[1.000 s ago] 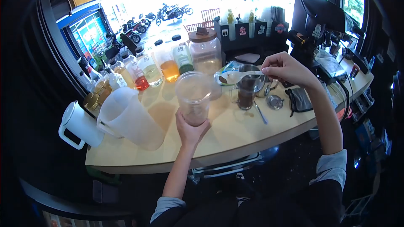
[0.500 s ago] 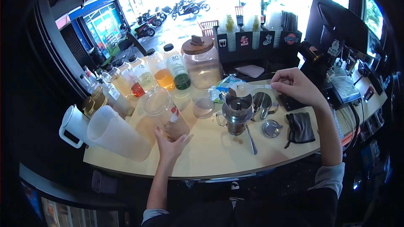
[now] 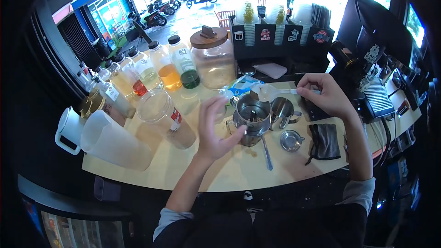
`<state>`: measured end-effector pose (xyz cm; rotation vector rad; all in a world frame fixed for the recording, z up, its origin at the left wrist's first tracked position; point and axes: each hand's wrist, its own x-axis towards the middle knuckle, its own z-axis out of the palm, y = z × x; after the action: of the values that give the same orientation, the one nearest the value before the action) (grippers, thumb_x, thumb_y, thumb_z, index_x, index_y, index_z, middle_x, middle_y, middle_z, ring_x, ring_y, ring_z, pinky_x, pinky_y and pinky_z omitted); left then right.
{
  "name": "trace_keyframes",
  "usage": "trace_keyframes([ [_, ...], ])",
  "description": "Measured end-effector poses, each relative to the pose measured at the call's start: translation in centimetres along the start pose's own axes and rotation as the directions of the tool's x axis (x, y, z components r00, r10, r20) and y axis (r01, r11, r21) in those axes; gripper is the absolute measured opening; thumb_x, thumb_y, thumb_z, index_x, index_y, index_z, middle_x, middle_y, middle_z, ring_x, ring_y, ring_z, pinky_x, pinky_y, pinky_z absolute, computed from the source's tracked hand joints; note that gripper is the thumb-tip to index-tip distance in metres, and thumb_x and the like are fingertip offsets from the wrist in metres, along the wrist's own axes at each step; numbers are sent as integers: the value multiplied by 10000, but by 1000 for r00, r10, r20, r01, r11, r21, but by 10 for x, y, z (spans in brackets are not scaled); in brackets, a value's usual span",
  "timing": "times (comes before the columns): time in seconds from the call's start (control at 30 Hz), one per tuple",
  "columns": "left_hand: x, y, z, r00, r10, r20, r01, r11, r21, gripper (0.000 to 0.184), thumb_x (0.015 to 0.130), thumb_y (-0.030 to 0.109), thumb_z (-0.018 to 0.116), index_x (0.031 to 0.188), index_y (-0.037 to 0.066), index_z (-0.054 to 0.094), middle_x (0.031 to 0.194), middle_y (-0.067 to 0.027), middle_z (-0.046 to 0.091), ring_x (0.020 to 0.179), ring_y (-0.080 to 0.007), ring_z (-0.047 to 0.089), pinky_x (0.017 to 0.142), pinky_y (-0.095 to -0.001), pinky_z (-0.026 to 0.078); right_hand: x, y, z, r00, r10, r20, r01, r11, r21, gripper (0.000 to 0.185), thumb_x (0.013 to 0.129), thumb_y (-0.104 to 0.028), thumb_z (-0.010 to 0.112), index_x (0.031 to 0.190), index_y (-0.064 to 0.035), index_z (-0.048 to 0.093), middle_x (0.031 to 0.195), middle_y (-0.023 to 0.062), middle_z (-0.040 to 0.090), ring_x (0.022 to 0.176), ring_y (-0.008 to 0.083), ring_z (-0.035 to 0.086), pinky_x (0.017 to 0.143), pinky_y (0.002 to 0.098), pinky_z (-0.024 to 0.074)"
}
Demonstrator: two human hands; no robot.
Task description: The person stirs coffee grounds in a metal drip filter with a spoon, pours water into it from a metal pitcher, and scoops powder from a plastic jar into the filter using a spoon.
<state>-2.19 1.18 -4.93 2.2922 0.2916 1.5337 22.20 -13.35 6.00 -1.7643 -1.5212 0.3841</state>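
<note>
My right hand [image 3: 325,94] pinches the handle of a white plastic spoon [image 3: 272,92]. Brown powder, like ground coffee, lies in its bowl, just above the rim of a metal drip filter [image 3: 250,111]. The filter sits on a glass mug [image 3: 251,141]. To its left, my left hand [image 3: 214,135] is open, fingers spread, with the thumb close to the filter's side; whether it touches I cannot tell. Left of that hand stands an uncovered clear jar [image 3: 173,131] with a red and white label.
A metal pitcher [image 3: 281,113], a small metal lid [image 3: 291,141], a metal spoon [image 3: 267,157] and a dark cloth pouch [image 3: 324,142] are around the filter. A frosted pitcher [image 3: 117,144] is at the left. Syrup bottles [image 3: 169,76] and a wooden-lidded jar [image 3: 212,66] line the back.
My left hand has let go of the clear jar and moved right to the filter, opening its fingers. My right hand still holds the spoon over the filter's rim. The view has shifted slightly.
</note>
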Motion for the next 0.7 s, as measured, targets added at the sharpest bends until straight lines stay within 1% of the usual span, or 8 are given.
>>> trace_keyframes([
  [0.07, 14, -2, 13, 997, -48, 54, 51, 997, -50, 794, 632, 298, 835, 1277, 30, 457, 1199, -153, 528, 1134, -305, 501, 946, -412, 409, -1, -2, -1, 997, -68, -29, 67, 997, -39, 187, 831, -124, 648, 851, 61, 634, 681, 58, 601, 679, 74, 539, 657, 254, 451],
  [0.13, 23, -8, 20, 989, -88, 118, 100, 990, -100, 896, 597, 339, 861, 1318, 38, 423, 1221, -144, 531, 1152, -303, 497, 980, -423, 383, -5, -11, -2, 999, -41, -32, 38, 996, -75, 181, 839, -119, 648, 869, 58, 629, 717, 79, 630, 711, 83, 567, 690, 265, 468],
  [0.2, 25, -11, 24, 950, -127, 284, 159, 983, -93, 1009, 549, 385, 884, 1359, 54, 381, 1244, -126, 541, 1159, -295, 496, 1022, -434, 325, -7, -12, 1, 997, -43, -68, 36, 993, -111, 179, 853, -118, 641, 877, 59, 624, 739, 81, 642, 717, 80, 574, 687, 272, 481],
  [0.23, 23, -7, 22, 939, -146, 312, 155, 988, -3, 1012, 545, 393, 886, 1363, 62, 389, 1221, -112, 567, 1154, -283, 498, 1032, -430, 304, -9, -12, 2, 997, -49, -55, 42, 991, -130, 150, 868, -92, 636, 886, 56, 620, 757, 86, 645, 708, 79, 583, 648, 259, 484],
  [0.27, 22, -9, 25, 937, -151, 315, 161, 987, -7, 1012, 545, 393, 886, 1363, 62, 389, 1221, -112, 567, 1154, -283, 498, 1032, -430, 304, -9, -8, 3, 998, -42, -51, 35, 991, -130, 150, 868, -92, 636, 886, 56, 620, 757, 86, 645, 708, 79, 583, 648, 259, 484],
  [0.33, 17, -13, 30, 950, -150, 273, 177, 981, -79, 1015, 545, 391, 888, 1366, 65, 388, 1185, -102, 587, 1143, -275, 502, 1019, -427, 311, -8, 0, 8, 977, -196, -80, 187, 977, -105, 110, 869, -59, 639, 893, 47, 621, 738, 77, 624, 676, 68, 572, 592, 230, 467],
  [0.47, 17, -15, 31, 952, -148, 267, 179, 979, -96, 1017, 546, 392, 888, 1369, 67, 386, 1187, -95, 584, 1120, -267, 502, 1008, -419, 318, -10, 4, 13, 987, -147, -65, 143, 988, -57, 81, 863, -30, 644, 887, 43, 618, 712, 68, 596, 637, 59, 551, 558, 220, 442],
  [0.7, 17, -13, 29, 952, -140, 273, 158, 986, -45, 1039, 533, 384, 894, 1381, 77, 378, 1181, -89, 579, 1109, -269, 475, 987, -405, 344, -11, 12, 23, 986, -152, -63, 141, 978, -152, 48, 864, -2, 635, 875, 42, 617, 740, 66, 607, 616, 71, 586, 540, 217, 455],
])
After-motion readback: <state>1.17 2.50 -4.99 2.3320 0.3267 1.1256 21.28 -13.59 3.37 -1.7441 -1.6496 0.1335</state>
